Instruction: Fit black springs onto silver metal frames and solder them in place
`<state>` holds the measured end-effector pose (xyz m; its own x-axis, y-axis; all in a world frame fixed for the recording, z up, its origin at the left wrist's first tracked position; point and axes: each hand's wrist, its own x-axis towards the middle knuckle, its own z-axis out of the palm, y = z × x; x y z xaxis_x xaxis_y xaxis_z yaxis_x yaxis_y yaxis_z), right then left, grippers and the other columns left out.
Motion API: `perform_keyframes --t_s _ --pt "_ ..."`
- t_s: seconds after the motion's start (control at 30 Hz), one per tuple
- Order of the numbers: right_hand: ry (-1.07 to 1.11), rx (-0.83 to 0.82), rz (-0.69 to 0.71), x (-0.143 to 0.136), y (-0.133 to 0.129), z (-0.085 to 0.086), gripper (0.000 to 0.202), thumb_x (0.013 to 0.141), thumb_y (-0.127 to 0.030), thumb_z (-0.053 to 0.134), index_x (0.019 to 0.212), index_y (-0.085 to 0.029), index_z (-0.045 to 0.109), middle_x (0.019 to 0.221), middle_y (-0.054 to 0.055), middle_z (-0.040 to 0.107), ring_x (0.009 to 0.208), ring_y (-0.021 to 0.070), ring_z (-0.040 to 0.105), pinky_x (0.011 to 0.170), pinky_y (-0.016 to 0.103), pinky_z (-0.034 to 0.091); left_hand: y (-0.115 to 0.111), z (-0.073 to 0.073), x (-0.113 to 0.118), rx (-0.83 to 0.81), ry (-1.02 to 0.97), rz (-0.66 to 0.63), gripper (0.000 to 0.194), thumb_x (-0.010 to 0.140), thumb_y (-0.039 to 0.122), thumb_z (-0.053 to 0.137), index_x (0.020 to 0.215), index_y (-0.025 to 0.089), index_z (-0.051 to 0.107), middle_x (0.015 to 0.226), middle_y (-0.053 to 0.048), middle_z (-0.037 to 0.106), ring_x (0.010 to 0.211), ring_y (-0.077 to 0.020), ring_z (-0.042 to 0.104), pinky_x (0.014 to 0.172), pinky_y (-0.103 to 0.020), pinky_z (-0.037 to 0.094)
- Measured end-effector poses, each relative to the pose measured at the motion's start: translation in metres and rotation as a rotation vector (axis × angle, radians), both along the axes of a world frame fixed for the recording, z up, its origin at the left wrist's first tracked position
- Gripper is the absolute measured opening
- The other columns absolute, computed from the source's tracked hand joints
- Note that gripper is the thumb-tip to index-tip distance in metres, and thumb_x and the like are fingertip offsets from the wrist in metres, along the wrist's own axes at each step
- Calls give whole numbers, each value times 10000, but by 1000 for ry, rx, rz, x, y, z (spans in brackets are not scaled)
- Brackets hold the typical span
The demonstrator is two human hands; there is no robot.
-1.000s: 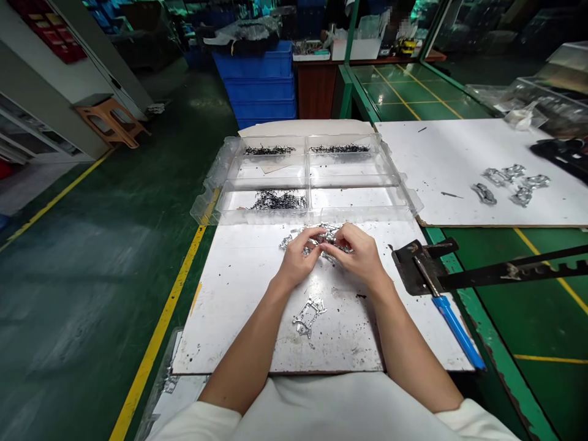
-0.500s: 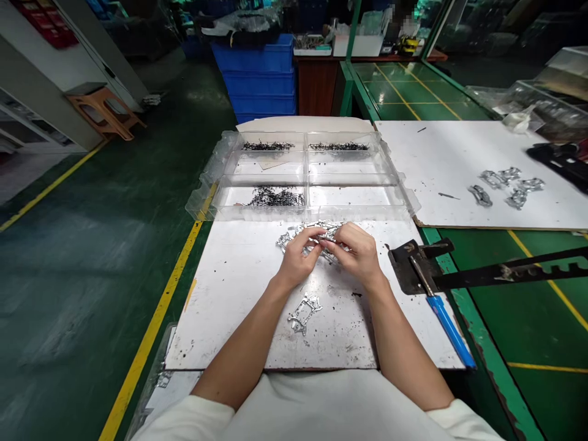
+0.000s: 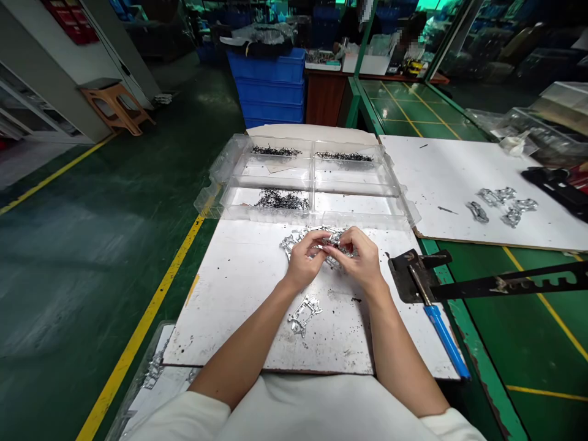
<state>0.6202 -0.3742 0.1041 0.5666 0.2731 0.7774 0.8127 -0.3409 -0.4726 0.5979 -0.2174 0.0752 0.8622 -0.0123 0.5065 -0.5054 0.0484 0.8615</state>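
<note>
My left hand [image 3: 303, 260] and my right hand [image 3: 359, 258] meet over the white board, fingers pinched on a small silvery metal part [image 3: 334, 239]. Much of that part is covered by my fingers, so its full outline cannot be made out. Just behind and beneath the hands lies a pile of similar silvery metal parts [image 3: 289, 241]. Closer to my body, a single silvery metal frame [image 3: 304, 315] rests flat on the board, between my forearms.
Beyond the pile stands a clear divided tray [image 3: 313, 195] with thin black pieces [image 3: 282, 199] in several compartments. On the right are a black metal bracket [image 3: 408, 275] and a blue-handled tool [image 3: 445, 340]. More silvery parts [image 3: 512, 214] lie on a second white board [image 3: 441, 177].
The view has shifted slightly. Both hands still hold the metal part together, its silvery top showing more between the fingers. The single frame on the board stays put.
</note>
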Motion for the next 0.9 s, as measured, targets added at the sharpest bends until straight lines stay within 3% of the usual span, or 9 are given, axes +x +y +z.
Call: perform_keyframes --t_s 0.23,0.33,0.4,0.47,0.53,0.6,0.67,0.77,0.9 --pt "149 8 23 -2 3 1 262 881 -316 693 745 -223 490 734 -8 519 635 137 447 591 298 362 -2 1 -2 -40 75 -24 307 904 324 648 1175 183 615 1071 -97 636 1004 -191 650 811 -281 579" --pt "345 73 9 1 1 -1 333 869 -404 693 689 -216 485 668 -30 476 612 131 427 592 292 352 5 9 0 64 77 -16 405 892 310 651 1271 194 565 1105 -106 620 1040 -204 633 775 -273 572" --pt "505 120 -48 5 -1 -5 384 845 -469 700 661 -214 480 611 -49 427 581 124 395 575 283 331 17 18 4 202 59 86 443 871 267 649 1296 192 548 1119 -111 609 1029 -204 618 727 -264 555" --pt "614 102 -156 10 -3 -10 395 822 -519 700 660 -210 515 588 -54 431 574 125 397 579 282 327 35 26 8 348 60 287 358 850 223 621 1203 176 587 1048 -97 613 928 -185 607 669 -254 513" --pt "604 54 -303 14 -5 -13 370 815 -534 686 688 -204 576 636 -34 515 611 138 449 625 291 353 55 34 11 508 134 457 206 837 224 591 1037 183 623 901 -54 614 784 -163 579 634 -258 459" --pt "514 46 -434 17 -6 -15 335 817 -523 670 734 -201 626 729 -3 595 674 158 505 686 306 381 73 40 12 700 285 496 120 828 302 600 893 206 629 782 -23 609 687 -163 550 618 -272 413" --pt "446 95 -506 18 -7 -16 320 811 -512 663 763 -196 647 774 16 621 711 172 527 724 316 397 85 44 11 887 473 409 243 807 450 626 757 212 612 700 -23 614 621 -179 536 598 -295 377" --pt "525 178 -485 19 -9 -19 355 789 -536 664 795 -181 679 742 25 631 682 177 519 698 319 408 93 49 6 1076 703 187 520 730 682 632 561 204 518 577 -53 590 521 -196 513 580 -333 355" --pt "567 108 -432 24 -12 -27 418 797 -567 631 835 -162 727 791 56 667 691 189 529 714 342 427 94 52 2 1097 805 43 670 654 835 589 471 202 467 519 -75 582 479 -202 525 592 -346 376"
